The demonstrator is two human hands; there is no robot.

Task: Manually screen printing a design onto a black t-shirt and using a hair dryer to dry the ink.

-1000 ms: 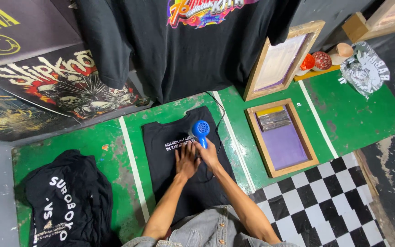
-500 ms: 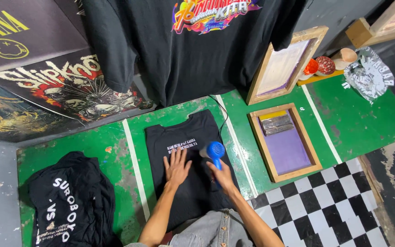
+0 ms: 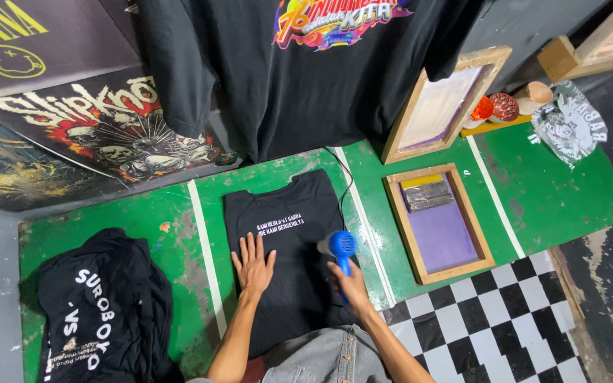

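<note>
A black T-shirt (image 3: 299,206) with small white print lies flat on the green table (image 3: 540,191). My left hand (image 3: 253,264) rests flat on the shirt's lower left, fingers spread, just below the print. My right hand (image 3: 352,284) grips the handle of a blue hair dryer (image 3: 340,245), whose head is held above the shirt's right side, near the print. The dryer's black cord (image 3: 343,177) runs up along the shirt's right edge.
A wooden screen-printing frame (image 3: 440,221) with purple mesh and a squeegee lies right of the shirt. Another frame (image 3: 443,105) leans against the wall. A heap of black printed shirts (image 3: 101,312) sits at the left. Black shirts hang above; checkered floor lies lower right.
My hands have parted: the left slid down and left on the shirt, and the right drew the dryer right and toward me. The camera view shifted slightly.
</note>
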